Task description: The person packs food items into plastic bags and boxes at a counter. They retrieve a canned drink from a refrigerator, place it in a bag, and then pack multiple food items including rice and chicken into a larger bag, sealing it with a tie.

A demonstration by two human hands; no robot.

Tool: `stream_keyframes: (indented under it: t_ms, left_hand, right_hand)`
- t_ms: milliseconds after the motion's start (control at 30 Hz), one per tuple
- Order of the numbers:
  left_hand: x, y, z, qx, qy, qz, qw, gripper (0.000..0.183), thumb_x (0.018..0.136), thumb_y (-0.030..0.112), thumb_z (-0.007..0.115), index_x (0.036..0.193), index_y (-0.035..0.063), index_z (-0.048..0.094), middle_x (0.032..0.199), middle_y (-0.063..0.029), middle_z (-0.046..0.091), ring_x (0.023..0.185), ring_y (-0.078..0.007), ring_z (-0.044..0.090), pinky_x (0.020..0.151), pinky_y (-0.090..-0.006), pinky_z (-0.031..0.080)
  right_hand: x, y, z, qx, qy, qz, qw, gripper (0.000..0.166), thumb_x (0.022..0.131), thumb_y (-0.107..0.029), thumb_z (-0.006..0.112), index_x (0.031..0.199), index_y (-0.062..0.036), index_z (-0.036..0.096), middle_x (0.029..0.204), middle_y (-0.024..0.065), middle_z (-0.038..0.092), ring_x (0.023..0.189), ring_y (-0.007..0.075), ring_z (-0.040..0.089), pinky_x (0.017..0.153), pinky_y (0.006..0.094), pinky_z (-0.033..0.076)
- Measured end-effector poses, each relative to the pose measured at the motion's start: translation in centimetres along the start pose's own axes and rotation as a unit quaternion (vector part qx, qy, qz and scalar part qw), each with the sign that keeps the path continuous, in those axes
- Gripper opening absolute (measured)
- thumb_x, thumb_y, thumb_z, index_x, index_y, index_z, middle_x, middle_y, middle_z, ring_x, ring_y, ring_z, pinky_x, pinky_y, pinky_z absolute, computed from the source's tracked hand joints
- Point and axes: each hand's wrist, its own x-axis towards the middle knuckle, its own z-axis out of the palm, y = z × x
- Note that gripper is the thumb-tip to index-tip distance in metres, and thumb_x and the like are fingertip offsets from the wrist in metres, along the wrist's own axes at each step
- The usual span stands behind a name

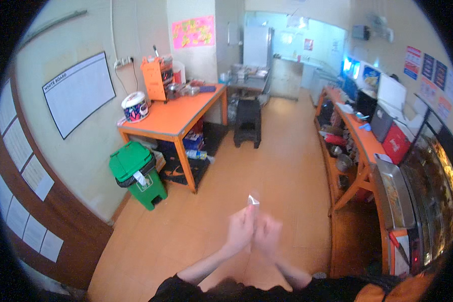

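Both of my hands are raised close together in front of my body, over the tiled floor. My left hand (242, 229) is closed around a small, shiny, clear or silvery thing (253, 200), perhaps a plastic wrapper or film, whose tip sticks up above the fingers. Against it, on the right, my right hand (267, 230) is curled and blurred by motion; whether it also grips the shiny thing cannot be told. Black sleeves cover my upper arms at the bottom of the view.
To the left stand a green pedal bin (147, 188) and an orange table (177, 117). A black stool (248, 120) is ahead. Along the right runs an orange counter (368, 141) with a metal tray (394, 192), a red-handled knife (399, 245) and a glass display case (430, 181).
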Motion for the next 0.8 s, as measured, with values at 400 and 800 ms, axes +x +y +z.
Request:
stream_keyframes:
  t_ms: [400, 800]
  left_hand:
    - [38.2, -17.0, -2.1, -0.015, 0.055, -0.048, 0.997, 0.024, 0.091, 0.015, 0.041, 0.072, 0.0041, 0.05, 0.057, 0.0042, 0.044, 0.052, -0.006, 0.041, 0.046, -0.0231, 0.035]
    - [80.9, -27.0, 13.2, 0.028, -0.38, 0.246, 0.891, 0.007, 0.06, 0.007, 0.069, 0.064, 0.0097, 0.064, 0.066, 0.0027, 0.062, 0.066, -0.0126, 0.057, 0.088, -0.0353, 0.032]
  right_hand:
    - [38.8, 20.0, 6.3, 0.086, -0.055, -0.02, 0.995, 0.027, 0.086, -0.018, 0.049, 0.066, -0.0001, 0.054, 0.049, 0.0106, 0.044, 0.044, 0.0092, 0.041, 0.042, 0.0292, 0.034]
    - [71.5, 35.2, -6.2, -0.14, -0.138, -0.202, 0.959, 0.031, 0.087, -0.025, 0.05, 0.063, -0.0043, 0.051, 0.049, 0.0079, 0.042, 0.046, 0.0167, 0.048, 0.046, 0.0303, 0.037]
